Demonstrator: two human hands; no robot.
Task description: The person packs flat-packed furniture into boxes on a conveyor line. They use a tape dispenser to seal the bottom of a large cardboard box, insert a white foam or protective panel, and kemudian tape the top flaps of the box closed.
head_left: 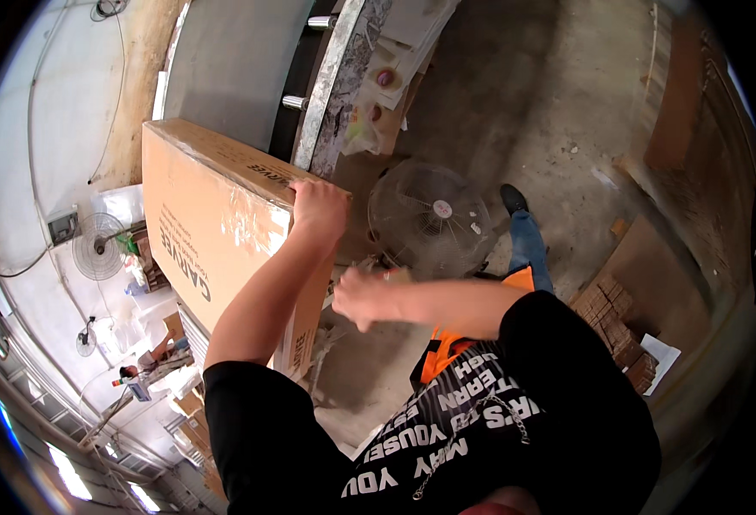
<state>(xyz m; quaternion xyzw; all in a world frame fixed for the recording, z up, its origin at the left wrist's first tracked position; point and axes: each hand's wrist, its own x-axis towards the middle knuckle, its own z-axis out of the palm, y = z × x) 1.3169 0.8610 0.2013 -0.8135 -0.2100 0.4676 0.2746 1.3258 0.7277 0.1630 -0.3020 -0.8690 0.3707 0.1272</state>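
A large brown cardboard box [215, 223] with dark lettering stands upright in front of me. My left hand [318, 208] rests over its top right corner, fingers curled onto the edge. My right hand [359, 298] is curled shut beside the box's right edge, a little below the left hand. A small pale object [398, 275] sticks out of its grip, too blurred to tell what it is. My black printed shirt and orange garment fill the lower middle.
A round floor fan [429, 219] stands on the concrete floor just right of the box. A grey machine with a metal rim [337, 81] rises behind it. Stacked brown blocks [616, 335] lie at right. A wall fan [99, 246] and another person [133, 371] are at far left.
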